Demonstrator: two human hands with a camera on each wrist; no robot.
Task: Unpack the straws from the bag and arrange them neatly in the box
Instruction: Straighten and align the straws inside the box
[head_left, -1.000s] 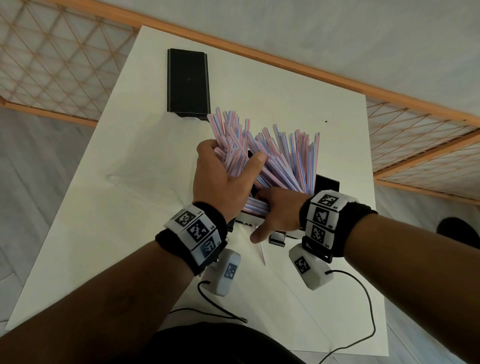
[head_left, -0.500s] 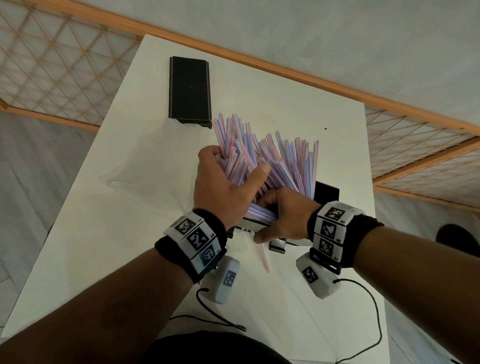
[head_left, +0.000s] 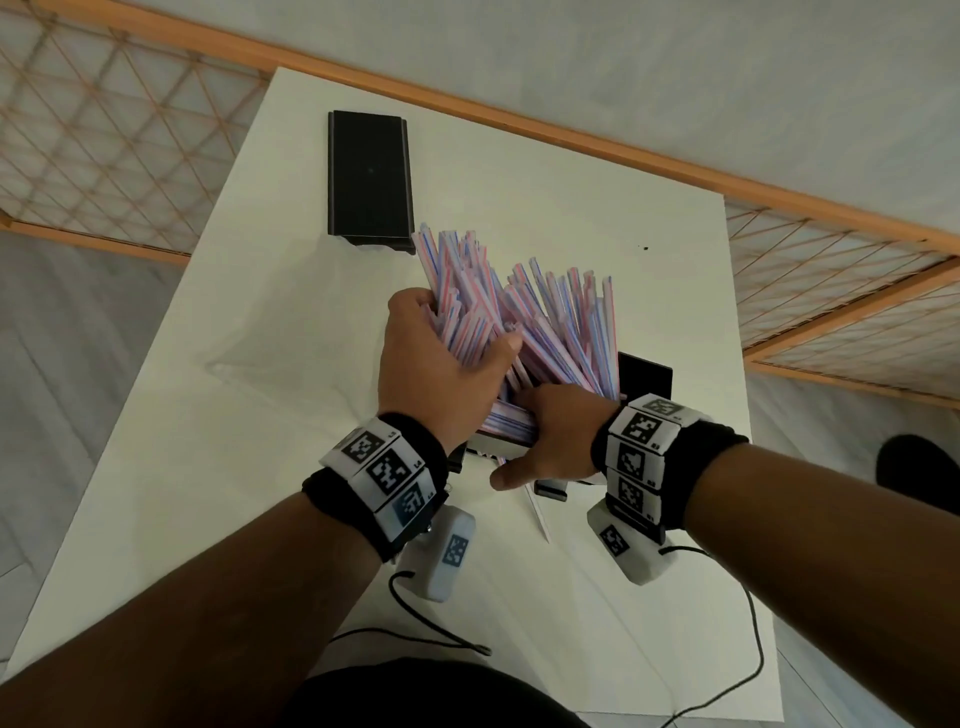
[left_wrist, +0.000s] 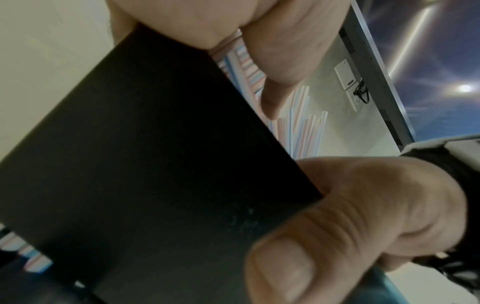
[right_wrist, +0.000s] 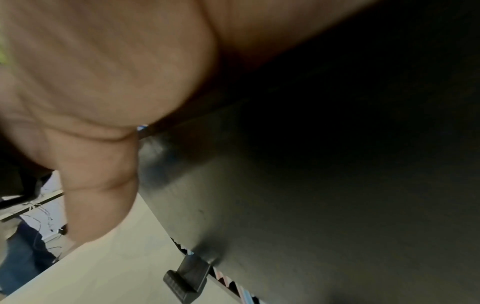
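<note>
Pink-, blue- and white-striped straws (head_left: 540, 317) stand fanned out of a black box (head_left: 644, 376) on the white table (head_left: 545, 171). My left hand (head_left: 457, 338) grips the left part of the bunch from the side, thumb across the straws. My right hand (head_left: 545, 436) holds the box's near end, its thumb lying along the outer wall and its fingers hidden behind. The left wrist view shows the box wall (left_wrist: 155, 164), straws (left_wrist: 303, 127) and the right hand's thumb (left_wrist: 337, 226). In the right wrist view the box (right_wrist: 311, 185) fills the frame.
The black lid (head_left: 370, 176) lies flat at the far left of the table. A clear plastic bag (head_left: 254, 358) lies left of my hands. One loose straw (head_left: 537, 514) lies near the box's front, by a black latch (right_wrist: 187, 283). Cables trail over the near table edge.
My left hand has squeezed the left part of the fan closer to the rest. My right hand stays on the box's near end, shifted only slightly.
</note>
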